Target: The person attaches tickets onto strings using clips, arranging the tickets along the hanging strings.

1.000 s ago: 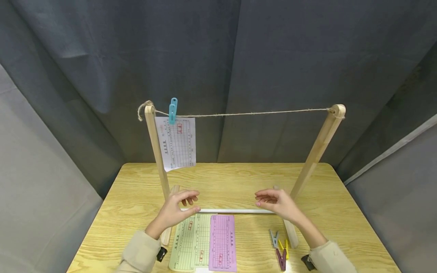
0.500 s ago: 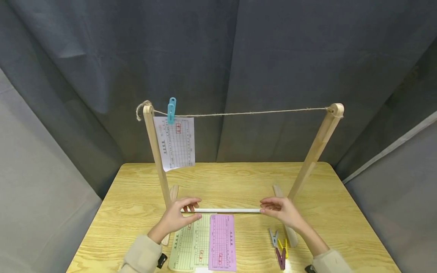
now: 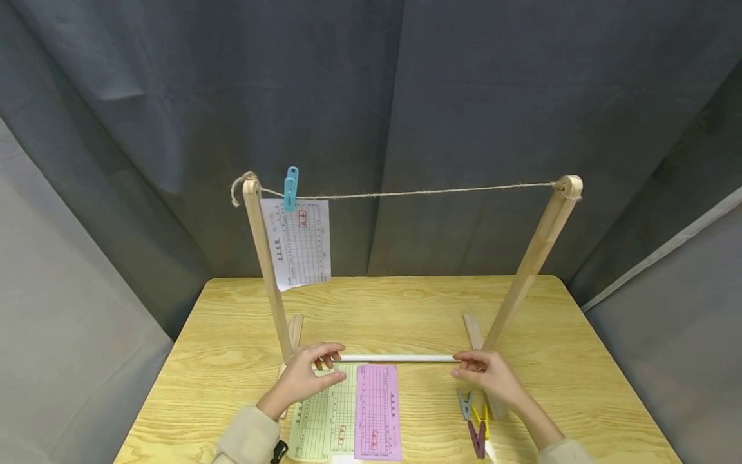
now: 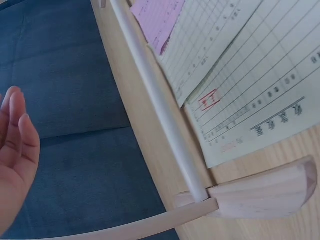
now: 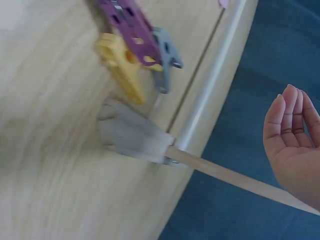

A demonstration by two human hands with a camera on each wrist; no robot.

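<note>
My left hand (image 3: 310, 374) hovers over the green printed sheets (image 3: 315, 412), fingers relaxed and holding nothing. A pink printed sheet (image 3: 377, 412) lies against their right side. My right hand (image 3: 487, 372), also loosely bent and holding nothing, is near the right foot of the wooden frame and above the clothespins: one grey (image 3: 465, 404), one yellow (image 3: 485, 422), one purple (image 3: 477, 440). A white printed sheet (image 3: 298, 248) hangs from the twine (image 3: 417, 193) under a blue clothespin (image 3: 290, 189). In both wrist views the fingers are bent with nothing between them.
The frame's left post (image 3: 265, 264) and right post (image 3: 530, 261) stand on wooden feet, joined low by a white rod (image 3: 400, 357). A wood-grain table (image 3: 580, 386) carries it all. Dark grey curtains (image 3: 475, 96) hang behind.
Both hands have come slightly nearer the body, the right one moving to the right as well. The papers, clothespins and frame stay as they were.
</note>
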